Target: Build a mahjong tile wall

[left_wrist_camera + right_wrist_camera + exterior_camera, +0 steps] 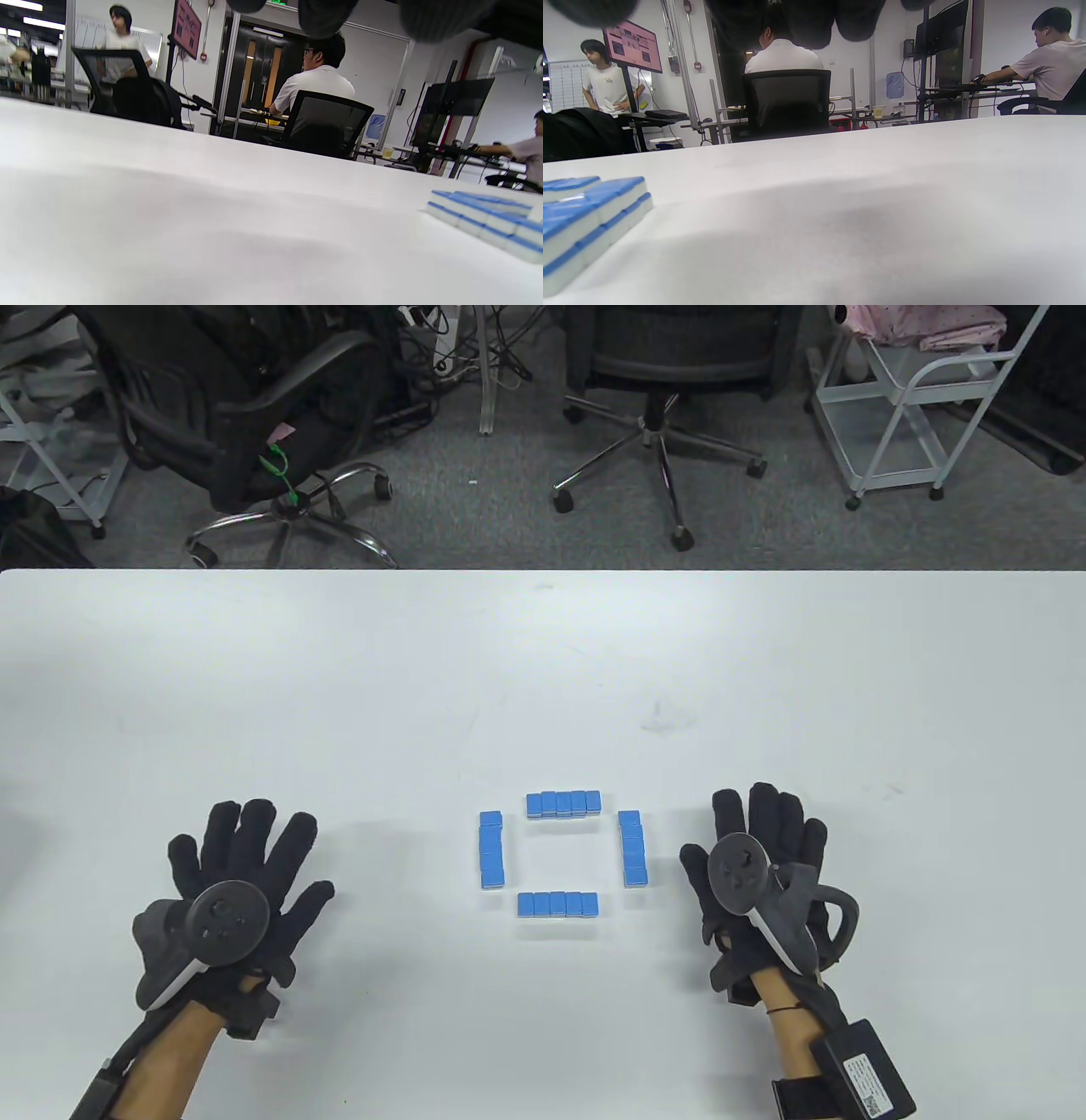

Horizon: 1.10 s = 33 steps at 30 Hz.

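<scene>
Blue-backed mahjong tiles stand in four short rows that form a square on the white table (424,687): a far row (563,803), a near row (557,904), a left row (491,850) and a right row (633,848). My left hand (246,857) rests flat on the table, fingers spread, well left of the square and holding nothing. My right hand (764,840) rests flat just right of the right row, also empty. The left wrist view shows tiles (488,220) at its right edge. The right wrist view shows stacked tiles (589,212) at its left edge.
The table's far edge (543,571) runs across the middle of the table view. Beyond it stand office chairs (662,390) and a white cart (916,407) on grey carpet.
</scene>
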Available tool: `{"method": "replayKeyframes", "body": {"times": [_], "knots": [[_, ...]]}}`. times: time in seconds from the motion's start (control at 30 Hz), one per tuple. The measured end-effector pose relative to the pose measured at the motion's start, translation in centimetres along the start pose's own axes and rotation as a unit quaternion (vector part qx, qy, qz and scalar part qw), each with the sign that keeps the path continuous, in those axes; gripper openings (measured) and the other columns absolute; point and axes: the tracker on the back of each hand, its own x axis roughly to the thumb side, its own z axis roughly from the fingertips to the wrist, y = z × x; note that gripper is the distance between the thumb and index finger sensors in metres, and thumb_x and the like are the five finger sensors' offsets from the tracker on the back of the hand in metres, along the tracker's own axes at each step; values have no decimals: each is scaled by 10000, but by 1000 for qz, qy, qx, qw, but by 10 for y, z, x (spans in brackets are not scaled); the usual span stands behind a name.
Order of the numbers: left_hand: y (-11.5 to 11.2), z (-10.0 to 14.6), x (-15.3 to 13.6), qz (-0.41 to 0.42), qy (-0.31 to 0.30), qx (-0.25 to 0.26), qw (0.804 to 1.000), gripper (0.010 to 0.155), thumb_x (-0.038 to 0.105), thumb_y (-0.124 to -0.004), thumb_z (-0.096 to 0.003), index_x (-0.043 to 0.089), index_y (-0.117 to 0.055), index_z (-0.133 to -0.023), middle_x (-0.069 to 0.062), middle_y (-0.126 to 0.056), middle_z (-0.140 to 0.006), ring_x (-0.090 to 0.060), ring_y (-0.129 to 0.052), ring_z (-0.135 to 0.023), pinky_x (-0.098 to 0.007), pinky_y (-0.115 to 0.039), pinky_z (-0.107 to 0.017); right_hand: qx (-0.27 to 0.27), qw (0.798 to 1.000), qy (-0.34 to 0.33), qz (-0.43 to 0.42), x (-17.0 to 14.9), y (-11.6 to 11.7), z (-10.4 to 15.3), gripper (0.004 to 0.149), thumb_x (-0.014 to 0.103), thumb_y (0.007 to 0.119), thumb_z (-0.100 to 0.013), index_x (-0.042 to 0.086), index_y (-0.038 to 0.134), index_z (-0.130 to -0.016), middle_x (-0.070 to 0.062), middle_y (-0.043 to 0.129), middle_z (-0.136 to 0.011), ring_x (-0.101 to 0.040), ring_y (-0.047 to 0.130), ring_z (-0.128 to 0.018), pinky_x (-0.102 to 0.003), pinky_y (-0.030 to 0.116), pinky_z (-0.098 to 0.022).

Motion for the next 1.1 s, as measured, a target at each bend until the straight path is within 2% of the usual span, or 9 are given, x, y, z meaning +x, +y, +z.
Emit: {"method": "replayKeyframes", "body": {"times": [0.2, 0.4, 0.6, 0.8, 1.1], "knots": [[-9, -2, 6, -38, -13, -42, 998, 764, 726, -566, -464, 533, -238, -1126, 103, 10, -1205, -299, 46, -1111, -665, -23, -731, 5, 1000, 0, 1, 1, 3, -1, 752, 652, 598, -339, 333, 473, -1009, -91, 410, -1156, -380, 390, -1070, -613, 311, -777], [-14, -6, 3, -34, -7, -65, 997, 762, 727, -563, -464, 543, -227, -1122, 109, 30, -1197, -295, 47, -1111, -665, -28, -734, -1, 1000, -11, -8, 3, 4, -1, 748, 647, 603, -339, 331, 482, -1005, -88, 428, -1153, -376, 407, -1070, -612, 322, -779], [-17, -8, 3, -24, -6, -80, 997, 759, 721, -568, -466, 534, -246, -1127, 98, -19, -1208, -299, 22, -1120, -667, -33, -736, -3, 1000, -21, -7, 6, 4, 0, 746, 645, 615, -337, 330, 492, -1002, -87, 444, -1150, -376, 426, -1066, -617, 333, -776], [-18, -9, 2, -17, -6, -72, 997, 734, 696, -579, -474, 521, -303, -1131, 88, -70, -1227, -293, -9, -1133, -666, -45, -748, -8, 1000, -21, -17, 4, 3, -1, 743, 642, 620, -339, 325, 499, -1000, -93, 461, -1144, -382, 446, -1061, -620, 345, -773], [-26, -6, -6, 20, 17, -93, 995, 726, 680, -586, -476, 485, -352, -1136, 64, -130, -1237, -298, -53, -1143, -671, -64, -751, -7, 999, -44, -21, 11, 0, 5, 742, 639, 625, -339, 312, 515, -995, -101, 488, -1135, -390, 482, -1049, -626, 379, -764]]}}
